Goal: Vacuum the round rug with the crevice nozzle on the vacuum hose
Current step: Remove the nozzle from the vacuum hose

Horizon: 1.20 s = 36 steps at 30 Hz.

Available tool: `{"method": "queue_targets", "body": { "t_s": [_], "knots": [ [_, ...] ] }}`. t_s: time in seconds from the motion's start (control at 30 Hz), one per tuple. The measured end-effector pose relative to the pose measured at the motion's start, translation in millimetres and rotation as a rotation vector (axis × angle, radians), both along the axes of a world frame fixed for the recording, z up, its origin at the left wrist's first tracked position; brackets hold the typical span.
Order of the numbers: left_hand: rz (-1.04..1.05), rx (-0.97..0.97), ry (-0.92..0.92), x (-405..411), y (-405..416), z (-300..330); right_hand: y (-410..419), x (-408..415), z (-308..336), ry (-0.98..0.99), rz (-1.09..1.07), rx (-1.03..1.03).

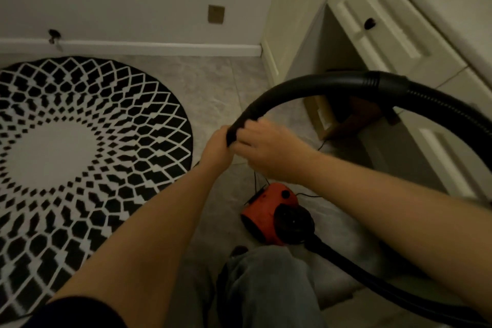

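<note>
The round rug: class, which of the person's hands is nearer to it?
Left. The left hand grips the hose end just off the round rug's right edge; the right hand holds the same end on the side farther from it.

No text, brand, number or sign could be read anywhere in the view. The orange vacuum body (269, 210) on the near floor showed no legible label, and the items at the far right top corner were too blurred to make out.
</note>
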<state>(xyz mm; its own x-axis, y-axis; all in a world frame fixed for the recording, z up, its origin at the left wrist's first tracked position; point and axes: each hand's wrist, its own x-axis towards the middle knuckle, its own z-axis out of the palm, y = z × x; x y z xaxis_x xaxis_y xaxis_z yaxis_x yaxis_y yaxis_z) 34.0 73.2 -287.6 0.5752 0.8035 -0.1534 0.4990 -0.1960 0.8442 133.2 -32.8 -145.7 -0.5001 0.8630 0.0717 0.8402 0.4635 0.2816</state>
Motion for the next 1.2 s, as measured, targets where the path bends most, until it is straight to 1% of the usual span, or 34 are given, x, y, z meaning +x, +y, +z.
{"method": "queue_targets", "body": {
  "t_s": [0.03,0.07,0.13,0.27,0.37,0.43,0.5,0.67,0.8,1.03,1.13,1.2],
  "knots": [
    [0.017,0.002,-0.009,0.9,-0.5,1.1,-15.5,11.0,-10.8,0.107,-0.015,-0.017],
    [0.03,0.022,-0.021,3.4,-0.7,-0.6,-30.9,24.7,-24.4,0.195,-0.085,-0.06],
    [0.028,0.049,-0.026,12.1,0.0,-7.4,-58.9,53.1,-56.2,0.326,-0.362,-0.171],
    [0.005,0.027,-0.024,20.1,5.6,-33.6,-98.0,89.9,-129.3,0.547,-0.887,-0.395],
    [-0.075,0.031,-0.031,25.2,9.3,-54.8,-104.3,97.5,-170.4,0.618,-1.172,-0.597],
    [-0.08,0.043,-0.041,29.9,8.9,-70.0,-100.7,100.9,-196.3,0.622,-1.272,-0.738],
    [-0.047,0.044,-0.057,34.8,8.4,-83.6,-93.4,103.4,-218.5,0.603,-1.289,-0.796],
    [0.009,0.05,-0.074,43.2,9.2,-114.9,-70.2,110.8,-260.7,0.606,-1.358,-0.861],
    [0.062,0.075,-0.078,49.1,8.7,-130.7,-59.8,121.4,-286.1,0.598,-1.351,-0.902],
    [0.09,0.089,-0.065,58.1,10.4,-140.7,-60.5,142.9,-314.1,0.559,-1.367,-0.972],
    [0.106,0.085,-0.044,62.3,10.1,-141.7,-54.5,142.9,-327.1,0.514,-1.361,-1.009],
    [0.108,0.077,-0.056,62.8,11.1,-144.1,-47.1,141.3,-340.5,0.464,-1.316,-1.033]
  ]
}}
